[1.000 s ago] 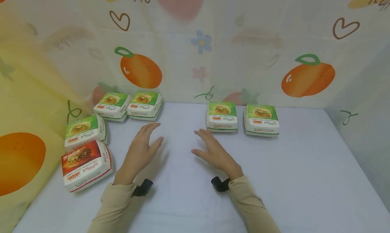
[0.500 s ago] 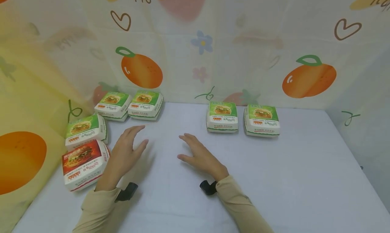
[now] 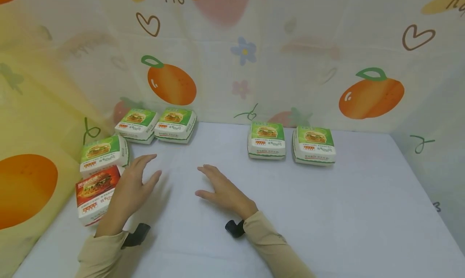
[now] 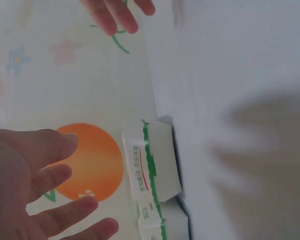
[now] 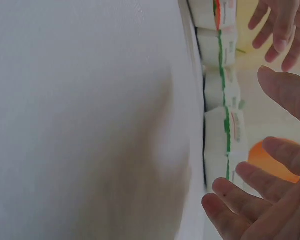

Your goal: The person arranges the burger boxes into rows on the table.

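My left hand hovers over the left part of the table, fingers spread and holding nothing. In the head view it covers the right side of a red burger box. My right hand is held above the middle of the table, fingers loosely extended, also with nothing in it. Behind the red box stands a green burger box. Two more green burger boxes, one at the back left and a neighbour, sit side by side. In the left wrist view, a white box side with green trim shows past the left hand.
Two green burger boxes, one beside another, stand at the back right with a small gap between them. A fruit-print curtain hangs behind the white table. Yellow cloth borders the left side.
Both hands have moved left and slightly toward the person, staying apart with fingers extended. The left hand now overlaps the red burger box in the head view. The boxes have stayed in place.
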The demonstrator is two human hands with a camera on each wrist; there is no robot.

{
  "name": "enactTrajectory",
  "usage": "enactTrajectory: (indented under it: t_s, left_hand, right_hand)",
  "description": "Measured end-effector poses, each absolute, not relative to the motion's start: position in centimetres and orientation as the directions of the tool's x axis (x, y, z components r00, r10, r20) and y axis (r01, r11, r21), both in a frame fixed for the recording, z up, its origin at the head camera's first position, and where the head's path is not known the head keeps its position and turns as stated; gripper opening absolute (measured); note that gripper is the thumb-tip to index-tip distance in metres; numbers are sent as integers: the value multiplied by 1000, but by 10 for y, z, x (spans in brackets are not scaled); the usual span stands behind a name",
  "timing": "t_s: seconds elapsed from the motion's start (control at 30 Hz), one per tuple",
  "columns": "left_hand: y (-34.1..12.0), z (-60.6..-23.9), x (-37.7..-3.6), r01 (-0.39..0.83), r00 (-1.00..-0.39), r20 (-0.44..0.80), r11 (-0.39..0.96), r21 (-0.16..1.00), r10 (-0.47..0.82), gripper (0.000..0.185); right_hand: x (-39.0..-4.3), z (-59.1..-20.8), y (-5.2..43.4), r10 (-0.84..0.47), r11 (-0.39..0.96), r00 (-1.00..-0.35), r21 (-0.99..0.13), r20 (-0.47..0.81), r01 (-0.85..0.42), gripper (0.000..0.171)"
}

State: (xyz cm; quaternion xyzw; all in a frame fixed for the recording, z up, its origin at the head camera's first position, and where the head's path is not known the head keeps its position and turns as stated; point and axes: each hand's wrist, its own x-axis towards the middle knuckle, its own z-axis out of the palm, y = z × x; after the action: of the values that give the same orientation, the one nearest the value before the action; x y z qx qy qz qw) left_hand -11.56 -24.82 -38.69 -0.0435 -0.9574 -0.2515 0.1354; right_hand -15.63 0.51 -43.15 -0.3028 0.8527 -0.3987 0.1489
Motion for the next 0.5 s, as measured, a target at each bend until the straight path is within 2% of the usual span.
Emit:
enactTrajectory:
  t_s: [0.5]
  left_hand:
    - [-283,-383,-100,113,-956,291,894,434,-20,51]
  right_hand:
    - [-150,-441,-18,-650,492,-760,-768,-11,-410,69]
